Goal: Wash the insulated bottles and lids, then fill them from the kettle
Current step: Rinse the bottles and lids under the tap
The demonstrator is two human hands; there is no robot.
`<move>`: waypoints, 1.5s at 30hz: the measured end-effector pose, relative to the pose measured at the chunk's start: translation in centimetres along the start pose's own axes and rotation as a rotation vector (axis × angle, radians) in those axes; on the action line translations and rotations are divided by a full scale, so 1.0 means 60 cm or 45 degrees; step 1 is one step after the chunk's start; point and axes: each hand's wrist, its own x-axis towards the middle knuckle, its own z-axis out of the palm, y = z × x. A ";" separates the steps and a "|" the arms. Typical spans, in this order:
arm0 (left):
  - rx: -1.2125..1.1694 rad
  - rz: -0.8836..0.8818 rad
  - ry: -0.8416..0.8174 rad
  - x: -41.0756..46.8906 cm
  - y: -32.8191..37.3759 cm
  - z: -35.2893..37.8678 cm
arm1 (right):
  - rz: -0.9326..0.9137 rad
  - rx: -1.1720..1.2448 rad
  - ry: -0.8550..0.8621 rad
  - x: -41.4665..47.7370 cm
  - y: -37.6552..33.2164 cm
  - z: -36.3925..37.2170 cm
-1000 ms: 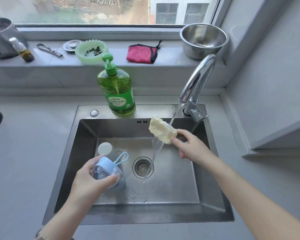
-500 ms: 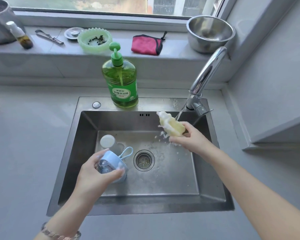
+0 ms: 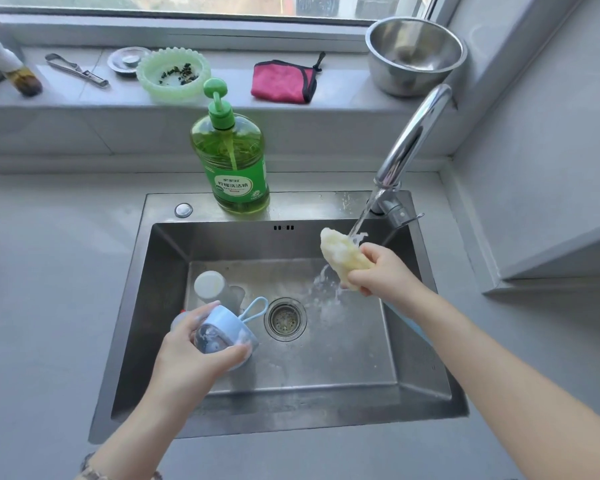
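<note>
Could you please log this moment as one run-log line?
left hand: holds blue lid | right hand: holds sponge under running tap

I've got a grey counter (image 3: 49, 271) with a steel sink (image 3: 326, 206) set into it. On the sink's back ledge: green dish soap bottle (image 3: 231, 164), a round metal button (image 3: 183, 209) to its left, tap (image 3: 413, 140) at the right corner. In the basin: white-topped bottle (image 3: 208, 285) upright at back left, drain strainer (image 3: 284, 318) mid-floor. The windowsill (image 3: 343, 95) behind carries a small bottle (image 3: 18, 72), metal tool (image 3: 77, 75), small metal dish (image 3: 127, 60), green scalloped bowl (image 3: 173, 76), pink cloth (image 3: 283, 81), steel bowl (image 3: 414, 55).
</note>
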 end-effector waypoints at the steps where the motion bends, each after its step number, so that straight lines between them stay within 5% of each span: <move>1: -0.001 -0.001 0.001 0.001 0.001 0.001 | 0.021 0.032 -0.018 0.001 -0.003 0.000; 10: -0.010 -0.043 0.006 0.007 -0.002 0.014 | -0.188 -0.065 0.017 0.032 -0.009 0.006; 21: 0.050 -0.057 -0.033 0.017 -0.006 0.027 | -0.315 -1.033 0.224 0.038 -0.014 -0.001; 33: 0.053 -0.047 -0.033 0.007 -0.010 0.031 | -0.031 0.161 -0.134 0.035 -0.028 -0.012; 45: 0.054 -0.094 0.008 0.001 -0.014 0.023 | -0.260 -0.169 0.193 0.041 -0.014 0.001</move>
